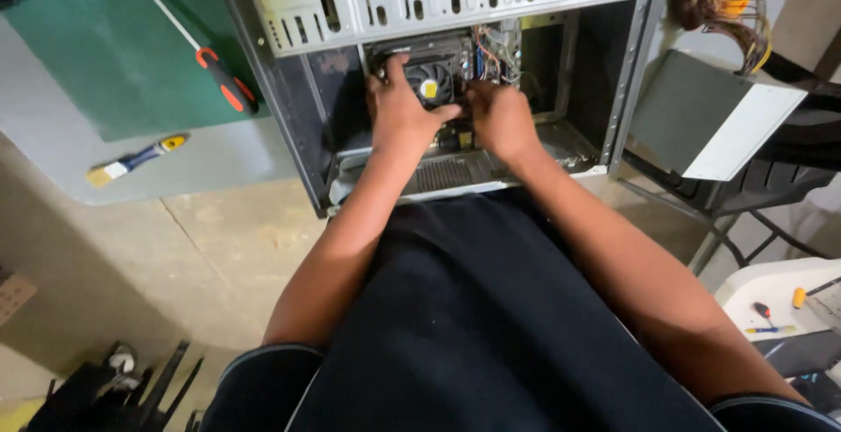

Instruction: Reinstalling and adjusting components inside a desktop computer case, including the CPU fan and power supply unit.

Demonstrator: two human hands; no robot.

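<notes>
An open grey computer case [289, 90] lies on the table in front of me, its inside facing up. My left hand [401, 112] rests on the black cooler fan [431, 81] on the motherboard, fingers spread around its edge. My right hand [499, 118] is just right of the fan, fingers curled down onto the board beside it. What the fingertips grip is hidden. A bundle of coloured wires [495, 51] sits behind the right hand.
A red-handled screwdriver [219, 73] lies on a green mat [96, 46] to the left, with a small brush [131, 160] below it. A grey power supply box [710, 121] with cables sits on a chair at right. More small screwdrivers [771, 318] lie at lower right.
</notes>
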